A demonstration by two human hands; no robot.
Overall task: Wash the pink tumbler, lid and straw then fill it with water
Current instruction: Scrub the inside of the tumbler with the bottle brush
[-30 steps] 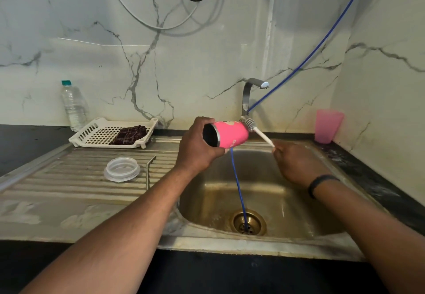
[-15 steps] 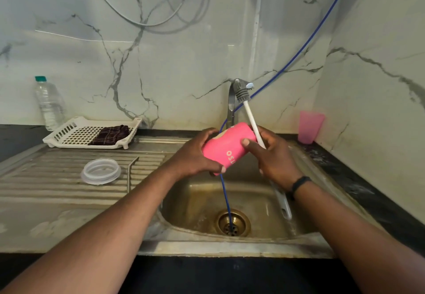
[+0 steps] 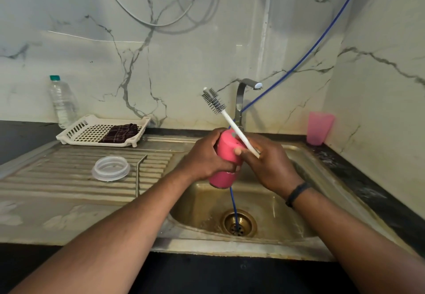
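Above the sink basin (image 3: 287, 211) both hands hold the pink tumbler (image 3: 224, 172), which stands nearly upright with its mouth facing down. My left hand (image 3: 204, 158) grips its left side. My right hand (image 3: 266, 165) holds a white-handled bottle brush (image 3: 227, 119) and presses its thumb on the tumbler; the grey bristles point up and left, outside the tumbler. The clear lid (image 3: 110, 168) lies on the drainboard, with the metal straw (image 3: 138, 175) just to its right.
The tap (image 3: 243, 100) rises behind the hands, and a blue hose (image 3: 303, 57) runs from the wall into the drain (image 3: 238, 222). A white rack (image 3: 78, 130) holding a dark cloth (image 3: 122, 132), a water bottle (image 3: 62, 103) and a pink cup (image 3: 319, 128) stand along the back.
The tumbler has turned from lying on its side to nearly upright, mouth down. The brush came out of it and swung up and left, and my right hand closed in on the tumbler.
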